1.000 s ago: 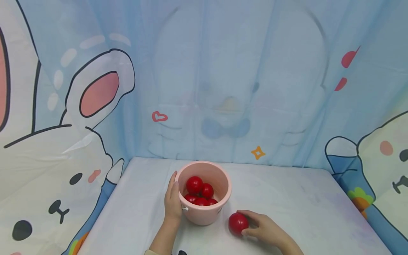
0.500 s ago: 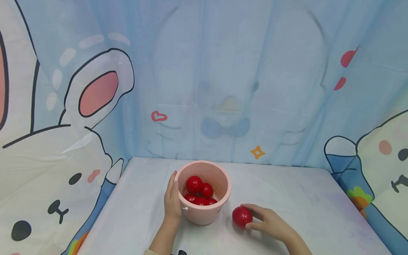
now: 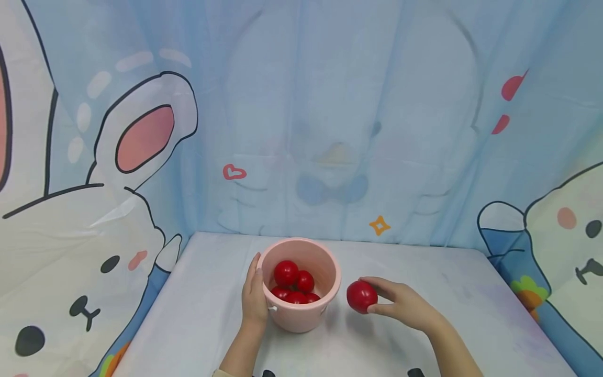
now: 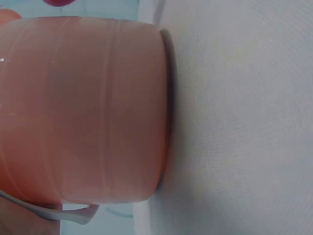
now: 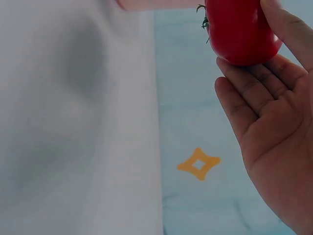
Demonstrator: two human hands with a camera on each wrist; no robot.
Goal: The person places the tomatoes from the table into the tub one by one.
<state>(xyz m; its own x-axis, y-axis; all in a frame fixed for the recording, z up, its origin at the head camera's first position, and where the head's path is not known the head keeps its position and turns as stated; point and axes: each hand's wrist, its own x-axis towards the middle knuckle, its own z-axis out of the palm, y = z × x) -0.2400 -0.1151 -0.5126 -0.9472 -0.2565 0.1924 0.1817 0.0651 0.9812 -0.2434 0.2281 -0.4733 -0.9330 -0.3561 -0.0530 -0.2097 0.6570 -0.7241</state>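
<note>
A pink bucket (image 3: pixel 301 317) stands upright on the table, with several red tomatoes (image 3: pixel 286 273) inside. My left hand (image 3: pixel 255 301) rests against the bucket's left side, its fingers straight along the wall near the rim. The bucket's wall (image 4: pixel 83 112) fills much of the left wrist view, with the pale handle (image 4: pixel 73 214) below. To the right of the bucket, my right hand (image 3: pixel 400 303) pinches another tomato (image 3: pixel 361 297) between thumb and fingers, above the table. In the right wrist view, this tomato (image 5: pixel 242 32) shows a dark stem, and a shadow lies on the cloth.
A white cloth covers the table (image 3: pixel 424 272). Behind it hangs a light blue curtain (image 3: pixel 339 104) printed with cartoon animals, reaching round both sides. Small dark objects (image 3: pixel 416 372) show at the bottom edge of the head view.
My right hand has lifted the tomato off the table and moved it farther back and slightly right. The left hand and the bucket have stayed in place.
</note>
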